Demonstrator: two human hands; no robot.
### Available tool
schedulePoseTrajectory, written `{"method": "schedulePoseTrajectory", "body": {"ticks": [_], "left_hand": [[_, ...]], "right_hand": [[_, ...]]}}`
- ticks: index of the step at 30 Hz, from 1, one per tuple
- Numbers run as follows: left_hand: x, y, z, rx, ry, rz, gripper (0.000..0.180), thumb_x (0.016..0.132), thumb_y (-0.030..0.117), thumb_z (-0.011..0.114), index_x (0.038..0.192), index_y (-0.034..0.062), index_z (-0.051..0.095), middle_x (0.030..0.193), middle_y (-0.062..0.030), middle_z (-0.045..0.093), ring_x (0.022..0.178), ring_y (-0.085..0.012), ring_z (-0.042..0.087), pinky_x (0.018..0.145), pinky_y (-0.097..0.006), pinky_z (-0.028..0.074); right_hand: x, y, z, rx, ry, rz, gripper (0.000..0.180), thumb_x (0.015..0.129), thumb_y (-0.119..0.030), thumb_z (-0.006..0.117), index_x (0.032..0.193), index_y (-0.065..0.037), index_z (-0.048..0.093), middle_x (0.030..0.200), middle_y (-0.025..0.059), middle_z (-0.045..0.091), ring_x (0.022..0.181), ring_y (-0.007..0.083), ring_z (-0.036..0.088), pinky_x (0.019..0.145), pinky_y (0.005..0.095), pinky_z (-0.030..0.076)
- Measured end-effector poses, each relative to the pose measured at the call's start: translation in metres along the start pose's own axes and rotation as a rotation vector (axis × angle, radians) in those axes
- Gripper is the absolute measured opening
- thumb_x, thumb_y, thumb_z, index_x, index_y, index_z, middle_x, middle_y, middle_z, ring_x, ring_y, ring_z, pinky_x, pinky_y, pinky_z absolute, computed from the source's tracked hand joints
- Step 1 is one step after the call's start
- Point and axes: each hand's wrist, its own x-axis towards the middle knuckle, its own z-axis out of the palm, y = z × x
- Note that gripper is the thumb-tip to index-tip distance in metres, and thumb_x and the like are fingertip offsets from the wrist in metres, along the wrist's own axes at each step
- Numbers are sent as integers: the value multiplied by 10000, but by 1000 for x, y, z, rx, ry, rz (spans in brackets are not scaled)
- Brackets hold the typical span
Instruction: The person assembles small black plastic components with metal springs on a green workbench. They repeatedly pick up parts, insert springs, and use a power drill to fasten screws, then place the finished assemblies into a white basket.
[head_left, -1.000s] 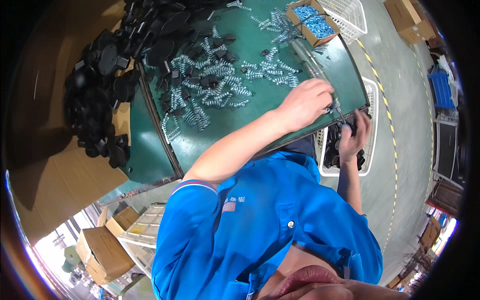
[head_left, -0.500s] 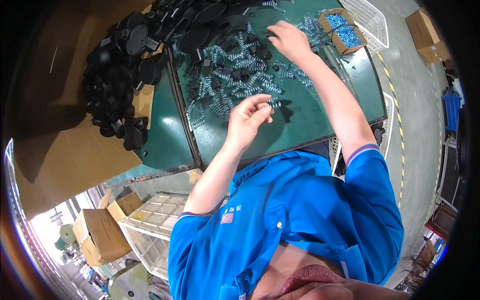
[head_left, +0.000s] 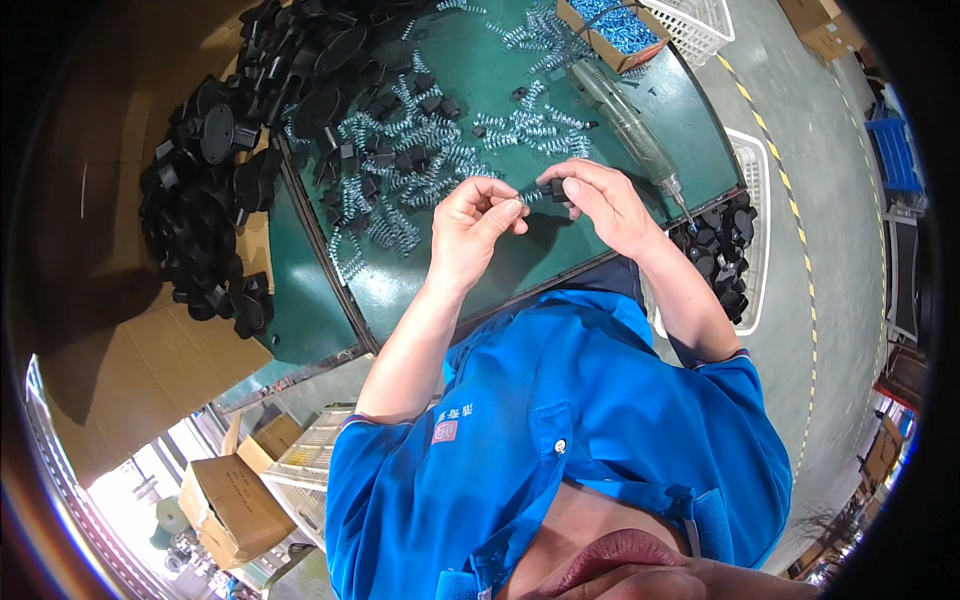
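The green work table (head_left: 520,270) fills most of my view, its far half strewn with parts. To my left, a big heap of black plastic knobs (head_left: 215,190) spills over brown cardboard (head_left: 120,360) and onto the table edge. Across the middle lies a scatter of small metal coil springs (head_left: 420,150), with little black caps (head_left: 385,160) mixed in among them. On my right an electric screwdriver (head_left: 630,125) lies slantwise, its tip toward the table's near corner, and beyond it sits a cardboard box of blue screws (head_left: 615,22). Below the table's right edge a white basket (head_left: 752,225) holds more black knobs.

My left hand (head_left: 470,225) and right hand (head_left: 600,205) meet just above the table's near part. My left fingertips (head_left: 510,208) are pinched on one end of a single spring (head_left: 530,195); my right fingers (head_left: 572,190) are clenched on a small black cap (head_left: 555,187) at the spring's other end, so the two parts touch between my hands.

I judge the spring very light, smooth and apt to slip or flick away if squeezed along its length, so I hold it near the end across the coils. The cap looks stiff and light; a thumb-and-forefinger pinch on its sides suits it.
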Motion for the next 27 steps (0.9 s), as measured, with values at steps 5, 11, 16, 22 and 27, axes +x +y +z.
{"method": "schedulePoseTrajectory", "body": {"ticks": [5, 11, 16, 22, 27], "left_hand": [[-3, 5, 26, 531, -1, 198, 105, 914, 25, 659, 998, -16, 610, 849, -77, 684, 745, -131, 669, 673, -266, 540], [0, -16, 14, -636, -223, -296, 137, 939, 105, 659, 1063, 65, 619, 872, -85, 662, 734, -161, 606, 694, -327, 495], [-6, -14, 8, -723, -217, -325, 151, 941, 147, 665, 1055, 63, 612, 864, -79, 665, 693, -163, 613, 665, -330, 504], [-14, -11, -6, -739, -152, -275, 157, 937, 168, 672, 1046, 70, 615, 848, -71, 654, 658, -170, 617, 636, -323, 503], [-27, -2, -22, -704, -66, -268, 203, 968, 263, 635, 996, 64, 602, 728, -56, 628, 591, -163, 588, 558, -311, 486]], "right_hand": [[-7, -1, 15, -251, 151, -238, 339, 1031, -256, 482, 1226, -9, 607, 753, 94, 595, 661, 150, 606, 617, 314, 490], [-15, -9, -3, 163, -44, -54, 515, 1001, -347, 540, 1413, -44, 475, 691, 50, 573, 602, 123, 558, 560, 283, 457], [-9, -16, -19, -225, -34, -260, 642, 774, -216, 806, 1334, -40, 545, 920, 81, 625, 781, 178, 612, 676, 304, 495], [16, -27, 19, -232, -24, -381, 293, 764, -104, 794, 1020, -4, 690, 973, 115, 663, 845, 241, 666, 728, 325, 535], [31, -34, 46, -269, -11, -438, 295, 766, -114, 792, 1020, -16, 680, 931, 109, 675, 847, 244, 678, 718, 318, 538]]}}
